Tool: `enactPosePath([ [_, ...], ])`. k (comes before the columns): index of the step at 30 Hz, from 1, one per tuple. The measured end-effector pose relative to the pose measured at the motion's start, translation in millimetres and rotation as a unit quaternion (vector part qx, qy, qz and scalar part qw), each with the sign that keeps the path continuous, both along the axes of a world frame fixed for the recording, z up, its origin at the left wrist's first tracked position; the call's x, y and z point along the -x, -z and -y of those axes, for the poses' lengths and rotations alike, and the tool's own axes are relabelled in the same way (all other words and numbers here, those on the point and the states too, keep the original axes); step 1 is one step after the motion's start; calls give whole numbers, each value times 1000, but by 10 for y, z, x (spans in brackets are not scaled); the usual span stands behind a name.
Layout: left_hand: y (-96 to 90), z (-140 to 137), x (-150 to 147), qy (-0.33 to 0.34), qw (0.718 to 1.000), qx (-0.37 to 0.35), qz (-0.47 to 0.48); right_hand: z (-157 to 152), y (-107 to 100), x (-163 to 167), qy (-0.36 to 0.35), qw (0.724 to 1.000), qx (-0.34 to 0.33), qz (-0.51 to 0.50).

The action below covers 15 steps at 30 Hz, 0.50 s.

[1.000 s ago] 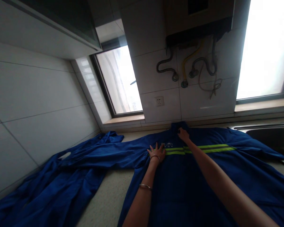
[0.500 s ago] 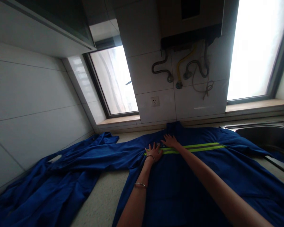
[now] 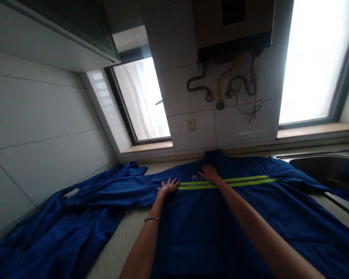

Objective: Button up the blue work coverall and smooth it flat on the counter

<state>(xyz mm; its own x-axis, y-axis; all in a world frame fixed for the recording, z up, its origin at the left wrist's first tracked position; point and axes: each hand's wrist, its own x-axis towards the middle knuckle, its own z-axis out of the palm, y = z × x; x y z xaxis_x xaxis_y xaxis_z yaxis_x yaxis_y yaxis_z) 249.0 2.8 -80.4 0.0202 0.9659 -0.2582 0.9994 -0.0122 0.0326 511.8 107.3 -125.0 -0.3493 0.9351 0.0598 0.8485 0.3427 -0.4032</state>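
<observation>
A blue work jacket with a yellow-green and grey stripe across its chest lies spread over the counter, its collar toward the wall. My left hand rests on the cloth at the left end of the stripe, fingers spread. Flat on the upper chest, just beside a small white logo, lies my right hand with its fingers apart. Neither hand grasps the fabric. One sleeve stretches left onto a rumpled blue garment; the other drapes toward the sink.
A steel sink is set into the counter at the right. Behind stand a tiled wall with a socket, hoses under a water heater, and two windows. A cabinet overhangs the upper left.
My left hand has slid left along the stripe to its end, uncovering the logo and part of the stripe. My right hand stays in the same place.
</observation>
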Motion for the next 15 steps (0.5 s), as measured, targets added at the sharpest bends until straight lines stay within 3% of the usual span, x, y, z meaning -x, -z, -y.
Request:
enactPosePath([
  [2, 37, -47, -29, -93, 995, 21, 26, 37, -52, 9, -4, 1000, 14, -28],
  [4, 106, -82, -61, -166, 985, -3, 47, 78, -149, -16, -12, 997, 33, -63],
  [8, 253, -89, -62, -157, 984, -63, 54, 153, -458, -376, -55, 984, 87, -146],
  [11, 300, -72, -35, -145, 984, -89, 50, 206, -678, -1069, -89, 959, 141, -227],
  [12, 303, -68, -30, -142, 984, -92, 50, 232, -724, -1373, -92, 935, 182, -289],
  [14, 300, -65, -26, -135, 985, -94, 52, 317, -753, -2037, -50, 929, 193, -311],
  [15, 297, -65, -28, -132, 985, -94, 52, 384, -734, -2371, 9, 935, 194, -296],
])
